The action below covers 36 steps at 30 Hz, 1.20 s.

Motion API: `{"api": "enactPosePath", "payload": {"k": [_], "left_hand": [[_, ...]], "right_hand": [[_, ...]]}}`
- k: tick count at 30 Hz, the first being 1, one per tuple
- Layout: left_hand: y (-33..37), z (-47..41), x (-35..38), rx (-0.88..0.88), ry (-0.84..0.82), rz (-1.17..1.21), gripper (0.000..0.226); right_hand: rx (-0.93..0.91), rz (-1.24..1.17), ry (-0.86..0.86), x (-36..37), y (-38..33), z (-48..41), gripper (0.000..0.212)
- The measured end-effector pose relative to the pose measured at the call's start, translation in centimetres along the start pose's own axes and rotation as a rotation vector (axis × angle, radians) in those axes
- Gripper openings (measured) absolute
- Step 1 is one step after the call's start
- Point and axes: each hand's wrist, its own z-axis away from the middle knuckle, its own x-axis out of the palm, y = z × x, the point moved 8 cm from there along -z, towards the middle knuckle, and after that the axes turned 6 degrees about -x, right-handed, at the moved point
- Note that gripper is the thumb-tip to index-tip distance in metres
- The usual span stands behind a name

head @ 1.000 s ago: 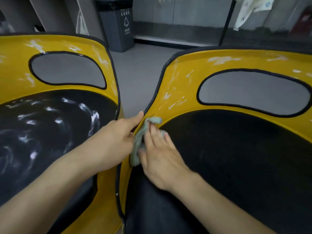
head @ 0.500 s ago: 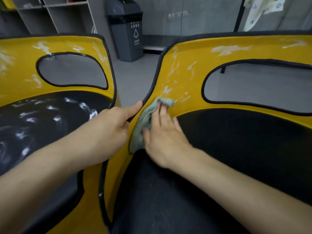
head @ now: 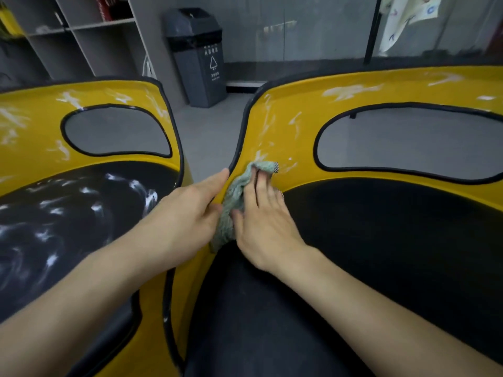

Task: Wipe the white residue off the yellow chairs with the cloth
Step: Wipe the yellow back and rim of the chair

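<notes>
Two yellow chairs with black seat pads stand side by side. The right chair (head: 299, 85) has white smears on its back near the left edge and along the top. My right hand (head: 265, 213) lies with straight fingers on a green cloth (head: 234, 202), pressing it against the right chair's left edge. My left hand (head: 187, 210) grips that chair's black rim beside the cloth, thumb along the edge. The left chair (head: 32, 126) carries white streaks on its yellow back and many on its black seat.
A narrow gap of grey floor (head: 209, 137) runs between the chairs. A dark grey bin (head: 198, 55) stands behind them by the wall. Grey shelves (head: 81, 36) sit at the back left. A glass wall with a hanging paper (head: 402, 20) is at the back right.
My right hand has slid the cloth up the right chair's left edge toward the white smears. My left hand moved up the rim with it. The view has tilted upward.
</notes>
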Motion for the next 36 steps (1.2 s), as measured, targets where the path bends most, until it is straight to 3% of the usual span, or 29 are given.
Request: {"api": "enactPosePath", "payload": {"k": [5, 10, 14, 18, 24, 33, 36], "left_hand": [[-0.1, 0.0, 0.5, 0.019, 0.022, 0.039, 0.071], [-0.3, 0.2, 0.8, 0.024, 0.041, 0.136, 0.075], [-0.5, 0.6, 1.1, -0.005, 0.054, 0.224, 0.077], [-0.6, 0.6, 1.3, 0.005, 0.068, 0.196, 0.067], [-0.7, 0.7, 1.5, -0.008, 0.057, 0.201, 0.059], [-1.1, 1.2, 1.7, -0.069, 0.029, 0.304, 0.062], [-1.2, 1.2, 1.7, -0.086, 0.028, 0.348, 0.065]], "right_hand": [[-0.167, 0.026, -0.222, 2.0, -3.1, 3.4, 0.07], [-0.2, -0.069, -0.231, 2.0, -2.7, 3.3, 0.086], [-0.155, -0.031, -0.225, 1.3, -2.2, 2.9, 0.085], [-0.087, -0.026, -0.054, -0.9, -0.5, 0.9, 0.081], [-0.134, -0.023, -0.249, 2.1, -3.3, 3.5, 0.074], [0.05, -0.109, -0.076, -1.0, 0.8, -0.3, 0.082], [-0.033, 0.001, -0.191, 0.7, -0.3, 1.2, 0.086]]}}
